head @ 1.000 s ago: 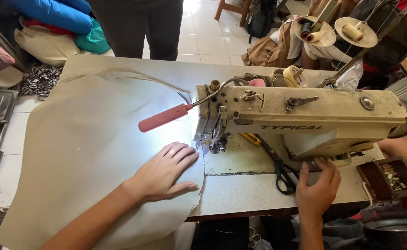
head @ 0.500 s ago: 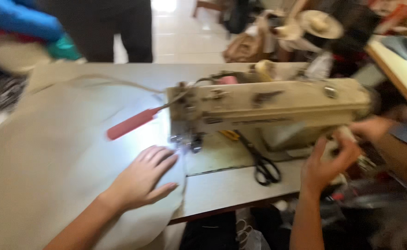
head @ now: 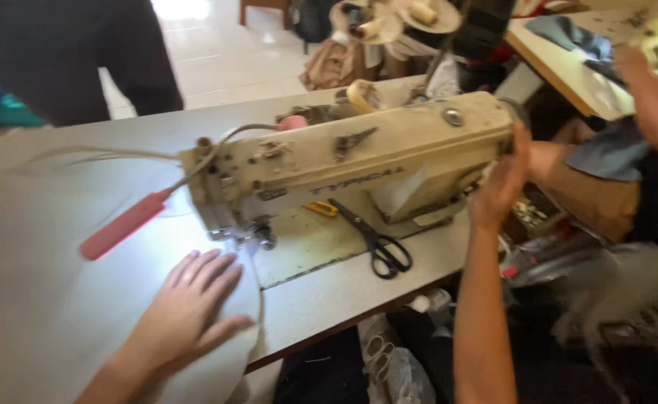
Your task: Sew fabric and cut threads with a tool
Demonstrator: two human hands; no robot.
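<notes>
My left hand (head: 187,307) lies flat, fingers spread, on a large sheet of beige fabric (head: 44,299), just in front of the needle area (head: 243,236) of a worn cream sewing machine (head: 359,168). My right hand (head: 503,183) is raised against the machine's right end, at the handwheel; whether it grips the wheel is unclear. A red-handled lamp arm (head: 123,224) sticks out left of the machine head.
Black scissors (head: 378,243) lie on the grey table (head: 344,288) under the machine arm. Another person's arm (head: 655,101) reaches in at the far right over a second table (head: 561,63). Someone in dark trousers (head: 59,52) stands behind. Thread cones sit at the back.
My right hand rose from the table's front edge to the machine's right end. The camera view swung left and tilted. My left hand stays on the fabric.
</notes>
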